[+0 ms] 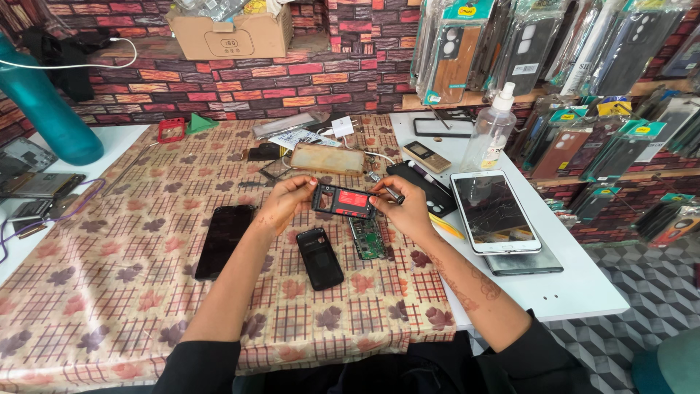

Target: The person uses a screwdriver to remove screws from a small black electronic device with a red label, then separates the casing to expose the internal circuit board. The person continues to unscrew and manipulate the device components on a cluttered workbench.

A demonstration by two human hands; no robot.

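The bench (95, 292) carries a leaf-patterned cloth, keeping loose parts together. Near its middle, the left hand (281, 206) clasps a red-and-black phone frame (343, 201) raised for close work, while the right hand (405, 211) pinches a slim tool (392, 192) at the frame's edge. Beneath the frame lie a black back cover (319, 257) and a green circuit board (367, 238).

We see a phone repair shop: packaged phone cases (525, 51) hang beyond the right hand (408, 211), a bare green circuit board (367, 238) below it.

Both forearms bare, reaching fwd toward 12 o'clock. Left hand (283, 204) fingers curled in a pinch at 11; right hand (405, 210) likewise, at 1.
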